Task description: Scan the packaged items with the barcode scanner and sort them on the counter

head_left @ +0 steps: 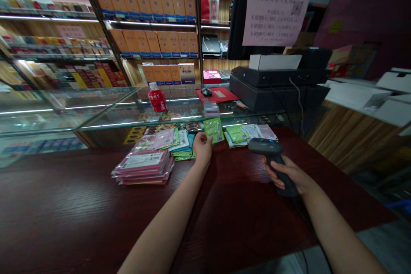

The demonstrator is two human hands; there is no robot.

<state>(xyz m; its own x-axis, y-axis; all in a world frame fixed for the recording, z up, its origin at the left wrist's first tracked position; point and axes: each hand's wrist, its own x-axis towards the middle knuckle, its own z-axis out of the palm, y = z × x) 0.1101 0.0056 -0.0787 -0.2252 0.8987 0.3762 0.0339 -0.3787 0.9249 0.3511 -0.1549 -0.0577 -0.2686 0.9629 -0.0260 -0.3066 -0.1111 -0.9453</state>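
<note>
Far left: wall shelves (54, 43) lit by strip lights, packed with rows of small colourful boxes; below them a glass display case (64, 113), smooth and reflective. Further along, shelves of orange cartons (150, 4) with blue bases, rectangular, neatly aligned.

In the foreground, a dark reddish wood-grain counter (64, 205), glossy, broad and flat. Lying on it left of centre, a flat stack of pink plastic packets (144, 167), shiny and crinkled, with white labels. Just behind, a loose spread of thin foil sachets (176, 141) in pink, green, teal and white. Up on the glass top, a red-labelled bottle (157, 98), upright.

At centre, left hand (203, 147) stretched forward, grip pinched on a small green sachet (214, 130), held tilted just above the counter's far edge, beside the spread. Just right of it, a small pile of green, white and pink sachets (250, 132) flat on the counter.

Right of centre, right hand (289, 175) with grip clenched round the handle of a black barcode scanner (268, 150), matte plastic, rounded head pointing toward the green sachet, cord trailing back along the forearm.

Behind, a red mouse pad with mouse (213, 93), a black boxy till unit (276, 85), and a pink paper notice (274, 13) hanging above. Far right: pale wood panelling and white boxes (379, 94).
</note>
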